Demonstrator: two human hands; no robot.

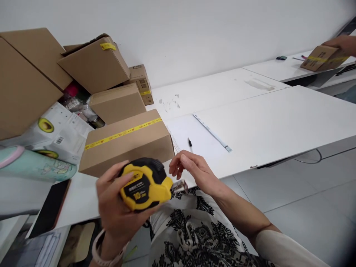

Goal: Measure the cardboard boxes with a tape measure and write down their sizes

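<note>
My left hand (pixel 119 207) is wrapped round a yellow and black tape measure (pixel 144 185), held up in front of my lap. A short end of its metal blade (pixel 179 185) with the hook sticks out to the right. Close beside that hook is my right hand (pixel 196 168), its fingers loosely bent and apart, with nothing visible in them. Behind the tape measure lies a closed cardboard box (pixel 128 144) sealed with yellow printed tape. A pen (pixel 190 144) and a pale blue ruler-like strip (pixel 213 133) rest on a white sheet of paper (pixel 200 129) right of the box.
More cardboard boxes (pixel 94 61) are stacked at the back left. A white carton with avocado pictures (pixel 63 133), a mint-green bottle (pixel 36 163) and a dark phone (pixel 50 207) lie at left. At far right another person's hand (pixel 343 44) touches a taped box (pixel 321 57).
</note>
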